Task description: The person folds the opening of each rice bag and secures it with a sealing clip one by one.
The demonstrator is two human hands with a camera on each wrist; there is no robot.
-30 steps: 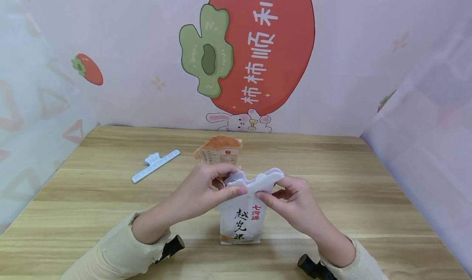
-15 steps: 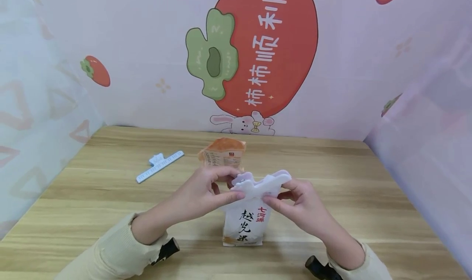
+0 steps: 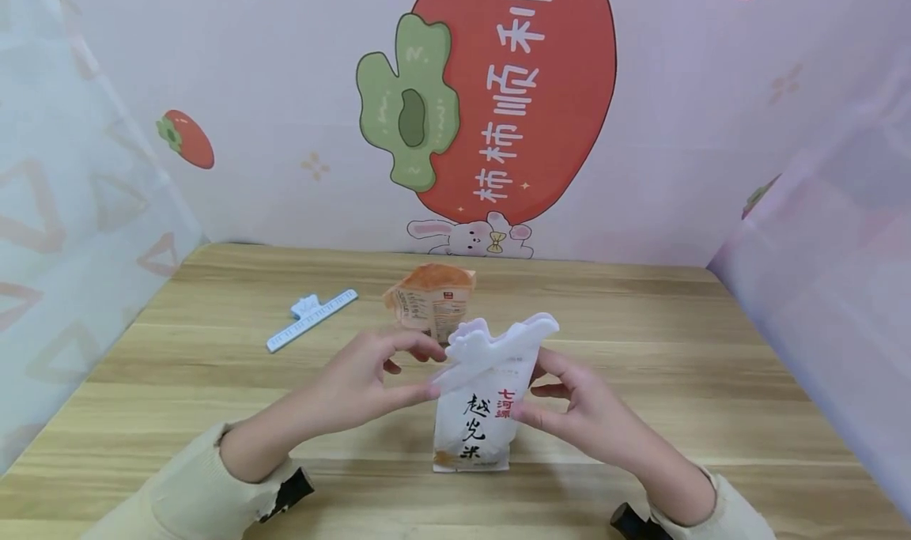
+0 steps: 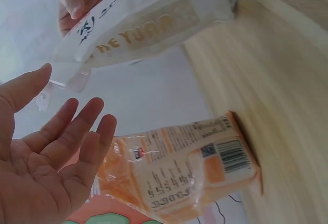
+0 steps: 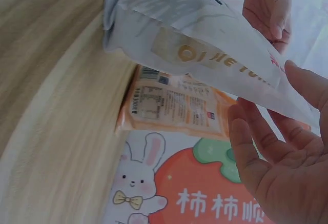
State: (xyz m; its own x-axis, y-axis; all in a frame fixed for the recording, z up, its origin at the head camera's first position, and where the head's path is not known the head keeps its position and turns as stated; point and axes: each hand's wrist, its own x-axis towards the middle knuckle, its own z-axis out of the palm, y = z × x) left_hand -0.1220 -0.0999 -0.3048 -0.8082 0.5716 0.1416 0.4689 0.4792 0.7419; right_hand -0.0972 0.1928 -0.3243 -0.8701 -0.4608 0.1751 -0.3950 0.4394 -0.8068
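A white rice bag (image 3: 475, 421) stands upright on the table, a pale lilac sealing clip (image 3: 491, 346) across its top. My left hand (image 3: 370, 374) is at the bag's upper left, fingers spread and holding nothing; the left wrist view shows its fingertips apart from the bag. At the bag's right edge, my right hand (image 3: 576, 398) has its thumb over the front and its relaxed fingers behind. The right wrist view shows this right hand (image 5: 287, 147) loosely around the edge, without a firm grip.
An orange-and-cream food bag (image 3: 432, 299) stands just behind the rice bag. A light blue ruler-like clip (image 3: 311, 319) lies on the wooden table (image 3: 178, 390) to the left. Printed sheets enclose the back and both sides.
Both hands have let go of the lilac clip, which stays on the bag's top. My left hand has drawn left and opened; my right hand has slid down the bag's right edge.
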